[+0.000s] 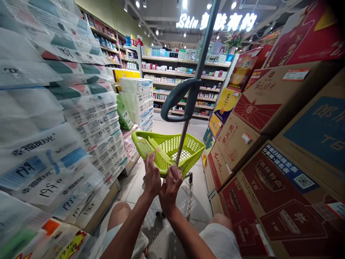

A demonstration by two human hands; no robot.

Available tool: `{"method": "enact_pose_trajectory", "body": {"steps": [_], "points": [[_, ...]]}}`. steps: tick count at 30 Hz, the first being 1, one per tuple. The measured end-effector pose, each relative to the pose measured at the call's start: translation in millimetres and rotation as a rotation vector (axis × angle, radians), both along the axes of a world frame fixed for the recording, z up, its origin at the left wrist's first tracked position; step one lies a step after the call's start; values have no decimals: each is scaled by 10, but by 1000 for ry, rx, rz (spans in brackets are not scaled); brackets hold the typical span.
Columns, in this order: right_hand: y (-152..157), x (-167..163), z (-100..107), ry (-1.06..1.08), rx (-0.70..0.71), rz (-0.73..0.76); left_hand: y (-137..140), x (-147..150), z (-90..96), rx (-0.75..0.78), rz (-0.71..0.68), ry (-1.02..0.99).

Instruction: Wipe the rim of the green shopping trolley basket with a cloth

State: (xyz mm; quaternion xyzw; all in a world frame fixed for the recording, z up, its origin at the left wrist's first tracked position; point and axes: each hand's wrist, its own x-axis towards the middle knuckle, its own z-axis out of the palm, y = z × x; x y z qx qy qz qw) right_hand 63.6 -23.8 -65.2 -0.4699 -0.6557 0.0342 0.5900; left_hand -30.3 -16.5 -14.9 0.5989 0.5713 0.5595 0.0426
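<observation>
Lime-green perforated plastic trolley basket (194, 145) stands on dark casters (160, 214) over a pale tiled floor (201, 201), midway along a narrow shop aisle, directly before a person whose bent knees show to the left and right. The person's left hand (152, 178) lies at the basket's near rim, fingers bent over the edge; whether it grips or only rests cannot be told. Just beside it, the right hand (171, 187) is closed around a small, crumpled, pinkish-brown wad (175, 172) — apparently a cloth, though the fingers hide most of it — pressed at the foot of a long grey pole (206, 39) with a dark grey loop-shaped handle (176, 100). The pole leans up and to the right, past the top of the view.

Plastic-wrapped white paper packs (93, 124) are stacked close on the left, printed cardboard cartons (258, 93) on the right; stocked shelves (183, 73) stand at the far end. The likeliest trouble is rolling: a hard push at the rim could send the casters away, swinging the tall pole — a long lever — toward either stack. A loose hold could also let the wad slip down.
</observation>
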Motion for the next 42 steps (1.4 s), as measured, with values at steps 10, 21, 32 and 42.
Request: {"method": "enact_pose_trajectory", "body": {"steps": [10,21,32,42], "points": [[68,330,388,-237,-85,-113,408,-348,48,-67,11,205],[215,1128,371,-260,-88,-131,86,-143,233,-99,-105,438],[-122,714,581,-407,-111,-241,570,-502,223,-152,210,315],[-109,766,502,-311,-34,-222,83,209,270,-129,358,417]]}}
